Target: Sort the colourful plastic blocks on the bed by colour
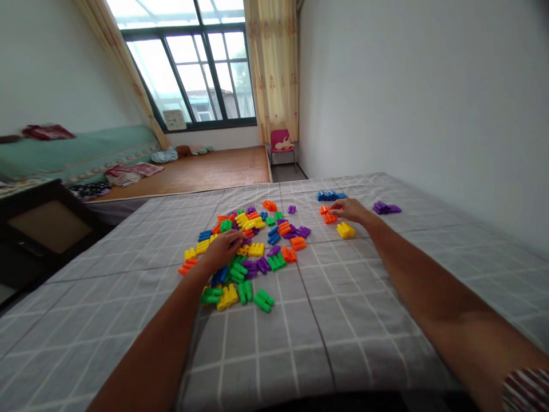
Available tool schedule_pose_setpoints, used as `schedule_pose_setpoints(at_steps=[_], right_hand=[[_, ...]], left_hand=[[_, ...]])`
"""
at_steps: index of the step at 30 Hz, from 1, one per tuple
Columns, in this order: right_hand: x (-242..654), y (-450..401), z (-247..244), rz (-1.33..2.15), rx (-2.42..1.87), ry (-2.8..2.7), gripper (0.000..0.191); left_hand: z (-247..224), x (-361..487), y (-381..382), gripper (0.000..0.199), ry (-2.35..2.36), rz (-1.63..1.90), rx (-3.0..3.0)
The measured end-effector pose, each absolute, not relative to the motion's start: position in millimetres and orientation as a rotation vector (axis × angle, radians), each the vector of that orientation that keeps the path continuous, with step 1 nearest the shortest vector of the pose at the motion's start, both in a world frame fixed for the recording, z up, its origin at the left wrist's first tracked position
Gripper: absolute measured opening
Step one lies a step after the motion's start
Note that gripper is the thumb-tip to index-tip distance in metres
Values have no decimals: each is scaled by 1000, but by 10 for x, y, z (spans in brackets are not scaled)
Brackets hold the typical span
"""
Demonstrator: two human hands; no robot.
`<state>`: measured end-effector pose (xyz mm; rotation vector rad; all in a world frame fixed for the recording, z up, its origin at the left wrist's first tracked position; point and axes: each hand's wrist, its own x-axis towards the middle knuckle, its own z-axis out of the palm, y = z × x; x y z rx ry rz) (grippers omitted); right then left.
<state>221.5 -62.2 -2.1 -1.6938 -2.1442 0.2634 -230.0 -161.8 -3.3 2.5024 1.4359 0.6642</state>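
Observation:
A loose heap of plastic toy blocks [256,250] in orange, yellow, green, blue and purple lies on the grey checked bedsheet [274,355]. My left hand [225,247] rests over the heap's left-middle part, fingers bent down together among the blocks; what they hold, if anything, is hidden. To the right, my right hand [348,209] has its fingers closed at a small group of orange blocks [328,215], pinching one. Close by are a row of blue blocks [329,195] behind it, yellow blocks [345,230] in front, and purple blocks [386,208] farther right.
A white wall [420,91] runs along the bed's right side. At left stands a dark cabinet [47,229]. Beyond are a wooden platform [214,166], a pink chair [281,140] and a window [193,74] with curtains.

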Motion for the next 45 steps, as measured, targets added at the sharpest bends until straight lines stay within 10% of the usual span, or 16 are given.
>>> schedule_pose_setpoints(at_steps=[35, 45], right_hand=[[763, -1128, -138, 258, -903, -2402, 39], [2006, -801, 322, 391, -1186, -2064, 33]], left_hand=[[27, -2246, -1639, 30, 1486, 763, 2505], [580, -2152, -1297, 33, 1682, 676, 2517]])
